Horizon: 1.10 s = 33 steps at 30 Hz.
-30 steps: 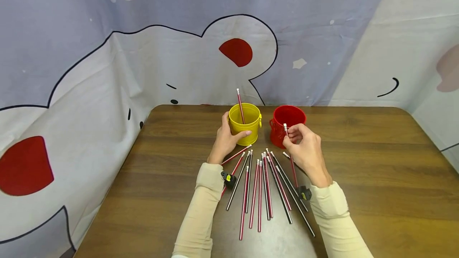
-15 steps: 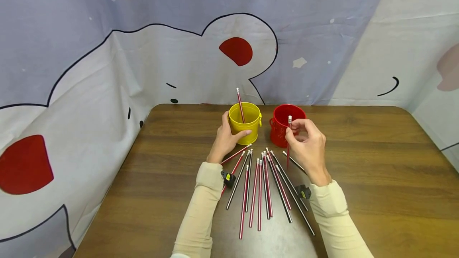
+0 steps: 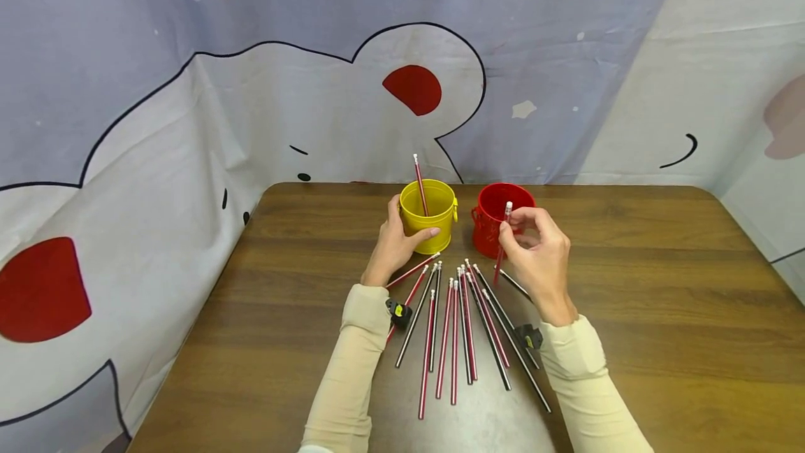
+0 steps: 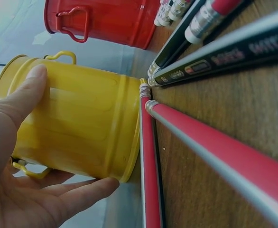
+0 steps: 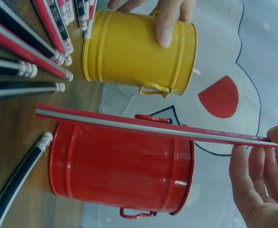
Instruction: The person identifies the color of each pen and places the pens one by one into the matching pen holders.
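Near the back of the table stands a small yellow bucket with one red-striped pencil leaning in it. My left hand holds this bucket from its left side, thumb across the front and fingers around the side, as the left wrist view shows. To the right is a red bucket. My right hand pinches a red-and-silver pencil near its eraser end, between thumb and fingertips. That pencil hangs steeply in front of the red bucket, its lower end above the table.
Several red-striped and black-striped pencils lie fanned out between the forearms, erasers towards the buckets. One black pencil lies apart at the right, near the red bucket. A printed cloth hangs behind the wooden table.
My right hand has raised the pencil slightly and swung it from a slant towards me to nearly upright, its lower end now tilting left. The left hand and yellow bucket have stayed put.
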{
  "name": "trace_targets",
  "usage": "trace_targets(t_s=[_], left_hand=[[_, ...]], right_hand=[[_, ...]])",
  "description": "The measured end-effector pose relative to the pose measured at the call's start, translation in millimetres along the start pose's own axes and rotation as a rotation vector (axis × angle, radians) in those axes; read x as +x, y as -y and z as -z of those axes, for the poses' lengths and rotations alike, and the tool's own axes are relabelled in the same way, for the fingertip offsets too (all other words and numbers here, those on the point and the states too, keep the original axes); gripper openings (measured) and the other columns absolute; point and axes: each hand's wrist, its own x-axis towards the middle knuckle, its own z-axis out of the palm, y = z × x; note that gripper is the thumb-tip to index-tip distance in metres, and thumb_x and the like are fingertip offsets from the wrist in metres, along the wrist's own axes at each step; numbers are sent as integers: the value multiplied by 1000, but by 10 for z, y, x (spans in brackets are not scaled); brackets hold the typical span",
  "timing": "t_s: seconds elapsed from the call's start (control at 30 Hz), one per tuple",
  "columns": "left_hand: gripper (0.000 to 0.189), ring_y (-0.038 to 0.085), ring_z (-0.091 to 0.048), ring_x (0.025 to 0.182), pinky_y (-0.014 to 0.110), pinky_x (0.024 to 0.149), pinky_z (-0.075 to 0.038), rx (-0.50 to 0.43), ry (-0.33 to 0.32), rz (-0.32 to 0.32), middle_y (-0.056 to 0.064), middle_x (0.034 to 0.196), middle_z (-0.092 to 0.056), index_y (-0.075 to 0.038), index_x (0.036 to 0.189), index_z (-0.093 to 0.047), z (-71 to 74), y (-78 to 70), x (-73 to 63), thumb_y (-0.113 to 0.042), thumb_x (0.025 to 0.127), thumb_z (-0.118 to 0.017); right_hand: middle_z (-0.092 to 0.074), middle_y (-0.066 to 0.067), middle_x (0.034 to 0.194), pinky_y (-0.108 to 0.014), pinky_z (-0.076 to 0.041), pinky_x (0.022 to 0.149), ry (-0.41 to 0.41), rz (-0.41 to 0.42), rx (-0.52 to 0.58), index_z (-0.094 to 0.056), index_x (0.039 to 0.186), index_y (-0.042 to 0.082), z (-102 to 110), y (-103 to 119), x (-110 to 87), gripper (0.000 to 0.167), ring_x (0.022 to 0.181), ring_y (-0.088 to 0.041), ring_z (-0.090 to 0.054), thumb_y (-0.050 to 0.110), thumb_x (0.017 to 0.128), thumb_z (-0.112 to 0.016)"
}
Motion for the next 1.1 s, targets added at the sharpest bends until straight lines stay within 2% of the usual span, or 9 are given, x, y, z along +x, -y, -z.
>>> trace_targets(t_s=[0.4,0.77,0.93,1.1], left_hand=[[87,23,-48,114,41,103,-34,-8,11,1,11,130,-46,-21,140,-16,-13,-24,-12,-43,76,-72],[87,22,-49,113,41,102,-36,-15,12,-21,12,128,-48,-21,139,-17,-46,-34,0,-45,76,-71],[87,22,-49,113,40,102,-36,-1,16,-11,10,127,-48,-21,139,-17,-52,-36,-2,-45,76,-71],[86,22,-50,112,40,102,-36,-9,12,-11,10,127,-48,-21,139,-17,-47,-39,-2,-44,76,-71]], right_hand=[[-60,-24,83,-14,-51,64,15,-25,21,-58,90,-13,45,65,80,15,69,-18,-59,-9,77,-62],[-60,-22,84,-17,-52,66,29,52,75,-58,91,-13,-114,205,293,15,73,-15,-59,-7,78,-62],[-60,-20,83,-18,-52,65,46,81,68,-58,90,-12,-199,289,422,14,70,-17,-60,-7,78,-62],[-61,-20,85,-17,-52,64,71,114,96,-59,90,-11,-302,381,575,13,75,-22,-60,-7,78,-61]])
